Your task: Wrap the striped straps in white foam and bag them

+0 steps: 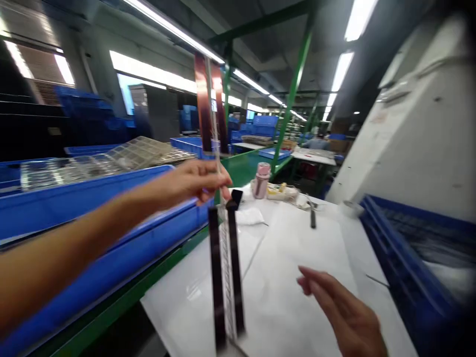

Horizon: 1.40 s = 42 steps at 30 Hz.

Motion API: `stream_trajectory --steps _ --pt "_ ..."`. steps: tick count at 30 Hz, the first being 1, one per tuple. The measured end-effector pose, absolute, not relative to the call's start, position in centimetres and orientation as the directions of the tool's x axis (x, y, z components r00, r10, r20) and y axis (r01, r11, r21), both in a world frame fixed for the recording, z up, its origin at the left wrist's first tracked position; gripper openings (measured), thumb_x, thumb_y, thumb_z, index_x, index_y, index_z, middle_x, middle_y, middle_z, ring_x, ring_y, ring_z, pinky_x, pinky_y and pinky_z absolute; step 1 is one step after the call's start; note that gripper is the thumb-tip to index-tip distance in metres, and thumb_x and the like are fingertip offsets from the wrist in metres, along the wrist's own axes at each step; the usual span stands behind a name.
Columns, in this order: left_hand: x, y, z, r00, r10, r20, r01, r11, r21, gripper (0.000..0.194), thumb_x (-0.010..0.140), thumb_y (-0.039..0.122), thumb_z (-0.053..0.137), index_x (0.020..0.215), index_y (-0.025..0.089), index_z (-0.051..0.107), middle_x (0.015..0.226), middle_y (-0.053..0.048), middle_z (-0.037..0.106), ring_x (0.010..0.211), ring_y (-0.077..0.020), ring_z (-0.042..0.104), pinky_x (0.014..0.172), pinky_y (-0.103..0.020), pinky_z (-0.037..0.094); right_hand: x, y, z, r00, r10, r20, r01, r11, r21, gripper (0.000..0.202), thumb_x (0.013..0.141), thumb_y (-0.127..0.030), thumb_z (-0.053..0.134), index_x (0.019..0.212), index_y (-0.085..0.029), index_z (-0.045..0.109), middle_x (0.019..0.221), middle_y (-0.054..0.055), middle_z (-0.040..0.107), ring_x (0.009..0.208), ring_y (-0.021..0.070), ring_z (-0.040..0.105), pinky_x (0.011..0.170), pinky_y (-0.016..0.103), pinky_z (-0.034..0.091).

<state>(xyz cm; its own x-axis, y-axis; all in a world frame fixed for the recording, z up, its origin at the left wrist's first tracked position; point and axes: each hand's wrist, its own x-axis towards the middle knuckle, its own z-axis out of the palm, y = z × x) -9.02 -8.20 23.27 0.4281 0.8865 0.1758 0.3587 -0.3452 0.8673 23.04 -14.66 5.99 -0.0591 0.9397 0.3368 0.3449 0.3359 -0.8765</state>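
My left hand (206,182) is closed around the middle of a long thin strip with dark panels (218,277), raised upright above the table. Paired panels run along both sides of its pale centre; the upper pair (203,104) shines coppery, while the lower pair looks nearly black. Motion blurs the strip, and its exact kind is not clear. Low on the right, my right hand (342,312) hovers over the white table (282,277), fingers stretched out and nothing in them. It is apart from the strip.
Blue bins (92,198) with clear plastic trays (137,148) line the left side. A pink bottle (262,181) stands at the table's back, near a dark-handled tool (313,218) and a roll of tape (351,209). Another blue crate (401,267) borders the right.
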Motion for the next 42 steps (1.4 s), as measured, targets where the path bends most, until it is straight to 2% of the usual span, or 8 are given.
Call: stream_trajectory --steps 8,19,24,27,30,33,38,42 --pt "10.7 -7.1 12.1 0.802 0.578 0.151 -0.249 0.094 0.964 0.024 0.083 0.035 0.062 0.090 0.012 0.064 0.117 -0.014 0.061 0.112 -0.0250 0.052 0.095 -0.035 0.036 26.0 -15.2 6.4 -0.160 0.986 -0.043 -0.396 -0.104 -0.912 0.033 0.089 -0.045 0.052 0.096 -0.018 0.070 0.099 0.008 0.068 0.084 0.0187 0.061 0.072 0.025 0.050" --pt "15.4 -5.3 10.2 0.752 0.653 0.088 -0.451 0.413 0.791 0.036 0.084 0.033 0.063 0.113 0.011 0.062 0.109 -0.016 0.064 0.098 -0.0196 0.061 0.097 -0.035 0.042 25.2 -13.9 5.6 -0.127 0.970 0.205 -0.871 -0.010 -0.491 0.024 0.089 -0.029 0.051 0.071 -0.019 0.064 0.045 -0.006 0.020 0.047 0.0113 0.028 0.047 0.020 0.036" --pt "15.7 -5.1 11.5 0.639 0.763 0.098 -0.448 0.266 0.854 0.031 0.080 0.031 0.069 0.099 0.007 0.066 0.095 -0.014 0.068 0.080 -0.0152 0.065 0.081 -0.027 0.051 25.7 -13.6 5.9 -0.077 0.984 0.161 -0.689 0.064 -0.722 0.034 0.094 -0.035 0.041 0.064 -0.021 0.049 0.043 -0.006 0.021 0.041 0.0113 0.018 0.040 0.022 0.024" --pt "15.5 -5.1 11.8 0.543 0.826 0.148 -0.434 0.126 0.892 0.029 0.080 0.031 0.068 0.091 0.005 0.066 0.087 -0.015 0.069 0.075 -0.0162 0.065 0.077 -0.028 0.052 26.2 -13.1 6.5 0.165 0.954 0.250 0.087 0.238 -0.967 0.035 0.093 -0.041 0.044 0.064 -0.020 0.046 0.050 -0.003 0.034 0.046 0.0119 0.029 0.046 0.026 0.024" --pt "14.9 -4.4 12.0 0.499 0.841 0.208 -0.401 0.012 0.916 0.028 0.079 0.030 0.069 0.089 0.004 0.065 0.085 -0.015 0.069 0.075 -0.0182 0.066 0.075 -0.029 0.053 26.9 -12.8 7.6 0.143 0.816 0.561 0.681 0.330 -0.654 0.033 0.092 -0.039 0.045 0.065 -0.019 0.049 0.059 0.001 0.045 0.056 0.0152 0.040 0.056 0.030 0.027" --pt "14.1 -3.5 12.9 0.633 0.753 0.181 -0.399 0.117 0.909 0.029 0.079 0.030 0.069 0.097 0.007 0.066 0.092 -0.013 0.069 0.079 -0.0167 0.066 0.074 -0.024 0.053 27.4 -12.9 9.3 0.082 0.928 0.364 0.517 0.273 -0.811 0.032 0.092 -0.042 0.045 0.077 -0.018 0.062 0.070 0.005 0.058 0.066 0.0177 0.051 0.063 0.030 0.035" --pt "13.6 -3.0 14.9 0.795 0.562 0.228 -0.453 0.301 0.839 0.025 0.084 0.029 0.063 0.101 0.010 0.067 0.095 -0.010 0.068 0.076 -0.0114 0.066 0.075 -0.021 0.053 26.6 -12.9 11.0 -0.367 0.922 0.120 -0.424 -0.052 -0.904 0.029 0.086 -0.049 0.054 0.096 -0.026 0.069 0.087 0.005 0.067 0.078 0.0193 0.062 0.070 0.031 0.047" --pt "13.7 -2.6 16.1 0.684 0.683 0.254 -0.428 0.095 0.899 0.027 0.080 0.032 0.068 0.095 0.010 0.068 0.095 -0.011 0.069 0.074 -0.0131 0.066 0.069 -0.020 0.053 25.7 -12.2 11.6 -0.210 0.943 0.257 -0.162 0.226 -0.961 0.028 0.089 -0.046 0.050 0.086 -0.024 0.068 0.067 0.002 0.057 0.058 0.0150 0.055 0.055 0.027 0.041"
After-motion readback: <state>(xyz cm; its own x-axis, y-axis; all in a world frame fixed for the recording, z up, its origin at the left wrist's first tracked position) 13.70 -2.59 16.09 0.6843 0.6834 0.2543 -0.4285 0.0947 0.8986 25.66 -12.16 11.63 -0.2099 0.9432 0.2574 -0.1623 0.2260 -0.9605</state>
